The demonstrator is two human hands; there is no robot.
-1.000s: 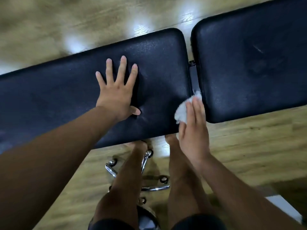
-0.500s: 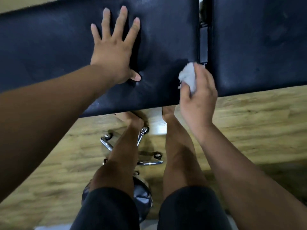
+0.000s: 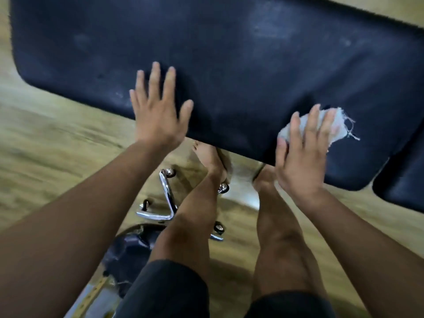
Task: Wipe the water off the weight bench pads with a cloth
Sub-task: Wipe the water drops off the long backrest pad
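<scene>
The left hand (image 3: 158, 115) rests spread and empty at the long bench pad's (image 3: 229, 53) near edge, while the right hand (image 3: 302, 157), fingers flat, presses the cloth (image 3: 338, 126) near its right end, with blurred, seemingly wet patches farther up-left.

The long dark bench pad (image 3: 229, 53) fills the top of the view, pale smears across its surface. On it, by its front edge near the right end, a frayed white cloth (image 3: 338, 128) lies under the flat fingers of the right hand (image 3: 300, 157). Further left along that edge the left hand (image 3: 158, 115) is spread, fingers straight. Off the pad's right end sits a second pad (image 3: 403, 180). Below its front edge, a wooden floor (image 3: 46, 145) carries a chrome stool base (image 3: 167, 198).
</scene>
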